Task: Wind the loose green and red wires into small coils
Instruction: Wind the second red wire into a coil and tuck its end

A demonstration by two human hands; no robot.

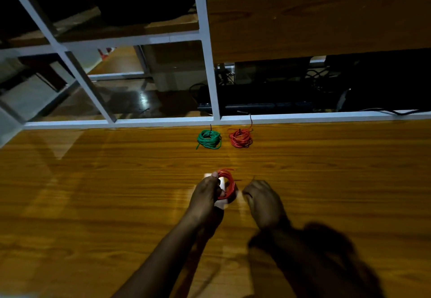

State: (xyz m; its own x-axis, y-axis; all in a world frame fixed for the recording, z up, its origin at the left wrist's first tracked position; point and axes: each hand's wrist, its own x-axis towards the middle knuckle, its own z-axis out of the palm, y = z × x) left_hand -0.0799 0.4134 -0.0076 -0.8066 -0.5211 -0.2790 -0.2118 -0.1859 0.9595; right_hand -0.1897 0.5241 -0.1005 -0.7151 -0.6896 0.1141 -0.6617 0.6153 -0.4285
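My left hand (206,193) grips a red wire coil (227,182), held upright just above the wooden table (93,192); thumb and fingers curl round its left side. My right hand (262,200) hovers just right of that coil with fingers curled, and a thin dark wire end (254,177) sticks up at its fingertips; the blur hides whether it pinches that end. Farther back lie a wound green coil (209,139) and, to its right, a wound red coil (241,138), both flat on the table near the far edge.
A white metal frame (211,80) runs along the table's far edge, with wooden shelves above. Behind it sit dark equipment and cables (268,101) on the floor. The room is dim.
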